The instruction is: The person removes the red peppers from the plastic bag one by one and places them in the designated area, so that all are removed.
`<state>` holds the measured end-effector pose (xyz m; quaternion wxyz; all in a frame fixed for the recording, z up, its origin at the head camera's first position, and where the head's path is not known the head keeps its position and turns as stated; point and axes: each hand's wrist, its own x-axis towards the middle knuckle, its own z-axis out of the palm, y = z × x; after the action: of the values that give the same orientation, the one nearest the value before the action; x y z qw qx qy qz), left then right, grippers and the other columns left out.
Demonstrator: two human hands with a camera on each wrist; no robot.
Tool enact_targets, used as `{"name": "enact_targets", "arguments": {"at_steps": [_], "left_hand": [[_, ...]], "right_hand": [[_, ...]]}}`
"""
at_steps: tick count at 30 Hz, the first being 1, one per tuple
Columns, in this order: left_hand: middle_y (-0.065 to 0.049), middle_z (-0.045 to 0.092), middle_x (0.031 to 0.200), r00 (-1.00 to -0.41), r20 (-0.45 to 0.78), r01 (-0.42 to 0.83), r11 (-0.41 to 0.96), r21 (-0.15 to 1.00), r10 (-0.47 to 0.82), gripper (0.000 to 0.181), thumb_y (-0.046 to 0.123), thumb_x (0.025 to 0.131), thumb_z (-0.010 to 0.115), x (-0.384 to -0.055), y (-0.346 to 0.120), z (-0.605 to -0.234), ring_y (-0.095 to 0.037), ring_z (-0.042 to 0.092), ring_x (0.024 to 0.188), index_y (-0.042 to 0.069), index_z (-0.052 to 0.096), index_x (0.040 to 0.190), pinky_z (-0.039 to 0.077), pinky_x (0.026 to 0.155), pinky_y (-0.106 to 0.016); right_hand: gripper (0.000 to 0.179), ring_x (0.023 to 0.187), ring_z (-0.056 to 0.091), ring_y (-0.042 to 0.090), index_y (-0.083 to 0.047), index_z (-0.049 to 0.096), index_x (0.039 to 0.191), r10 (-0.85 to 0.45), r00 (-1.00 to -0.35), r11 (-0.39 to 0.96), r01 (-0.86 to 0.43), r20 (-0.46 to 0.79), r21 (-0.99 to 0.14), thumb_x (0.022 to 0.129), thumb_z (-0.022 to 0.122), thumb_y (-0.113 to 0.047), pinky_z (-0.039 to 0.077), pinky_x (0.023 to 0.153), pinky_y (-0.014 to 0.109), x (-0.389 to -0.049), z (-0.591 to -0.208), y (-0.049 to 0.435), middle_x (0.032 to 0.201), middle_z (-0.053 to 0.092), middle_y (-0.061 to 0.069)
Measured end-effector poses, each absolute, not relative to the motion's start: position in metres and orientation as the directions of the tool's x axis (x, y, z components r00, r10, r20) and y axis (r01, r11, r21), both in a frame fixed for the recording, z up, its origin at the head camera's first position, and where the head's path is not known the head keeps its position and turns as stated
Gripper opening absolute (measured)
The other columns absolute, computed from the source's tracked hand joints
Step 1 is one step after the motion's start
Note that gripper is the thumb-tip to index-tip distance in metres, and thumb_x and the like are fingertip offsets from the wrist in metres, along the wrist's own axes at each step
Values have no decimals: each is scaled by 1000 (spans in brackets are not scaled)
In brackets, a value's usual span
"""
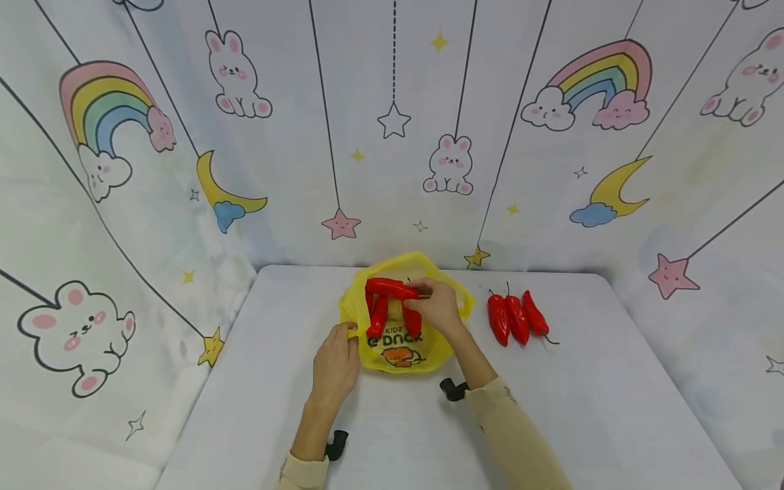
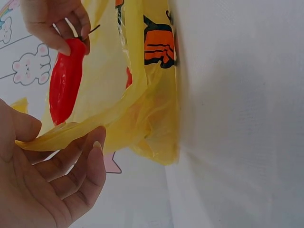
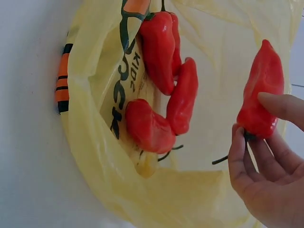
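Observation:
My right hand (image 1: 436, 306) pinches a red chili pepper (image 1: 392, 288) by its stem end, over the mouth of a yellow plastic bag (image 1: 437, 354). In the right wrist view the held pepper (image 3: 262, 90) points upward between thumb and fingers. Several more red peppers (image 3: 183, 97) lie inside the bag. My left hand (image 1: 335, 361) grips the bag's left edge; in the left wrist view its thumb and fingers (image 2: 97, 161) pinch the yellow rim (image 2: 71, 137) and the bag stands open. Dark lettering and an orange picture show on the bag's front.
To the right of the bag, three red peppers (image 1: 516, 318) lie side by side on the white table (image 1: 588, 408). A white cloth backdrop (image 1: 392, 177) with rabbits, stars and rainbows hangs behind and at both sides. Black camera mounts (image 1: 453, 390) sit by the wrists.

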<state>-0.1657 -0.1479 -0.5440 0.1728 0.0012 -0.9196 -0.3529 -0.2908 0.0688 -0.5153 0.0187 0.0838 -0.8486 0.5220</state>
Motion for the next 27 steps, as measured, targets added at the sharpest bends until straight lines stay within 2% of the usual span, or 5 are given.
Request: {"name": "enact_targets", "arguments": {"at_steps": [8, 11, 18, 27], "left_hand": [[-13, 69, 121, -941, 315, 117, 749, 652, -127, 27, 14, 108, 49, -166, -149, -543, -21, 64, 84, 1, 65, 126, 59, 74, -40], [-14, 69, 123, -941, 314, 115, 750, 651, -128, 28, 14, 108, 48, -167, -149, -544, -23, 66, 86, 1, 65, 126, 59, 75, -42], [-12, 69, 122, -941, 310, 110, 748, 655, -133, 28, 16, 108, 48, -166, -148, -545, -22, 64, 84, 2, 65, 126, 59, 74, -41], [-13, 69, 123, -941, 313, 113, 752, 650, -129, 28, 16, 108, 49, -167, -148, -547, -22, 65, 85, 2, 65, 127, 59, 75, -42]], "right_hand": [[35, 112, 69, 28, -20, 77, 118, -157, -984, 359, -135, 83, -924, 85, 86, -13, 59, 94, 47, -292, -521, 78, 119, 74, 3], [36, 114, 68, 26, -18, 76, 120, -191, -979, 278, -124, 72, -952, 86, 87, -16, 57, 98, 47, -294, -525, 83, 121, 74, 3], [40, 118, 68, 26, -11, 72, 127, -266, -963, 61, -67, 48, -996, 89, 85, -19, 55, 102, 36, -295, -528, 88, 128, 72, 9], [48, 115, 67, 25, -14, 70, 131, -235, -972, 38, -24, 14, -999, 89, 84, -32, 56, 99, 34, -288, -524, 94, 126, 72, 8]]}}
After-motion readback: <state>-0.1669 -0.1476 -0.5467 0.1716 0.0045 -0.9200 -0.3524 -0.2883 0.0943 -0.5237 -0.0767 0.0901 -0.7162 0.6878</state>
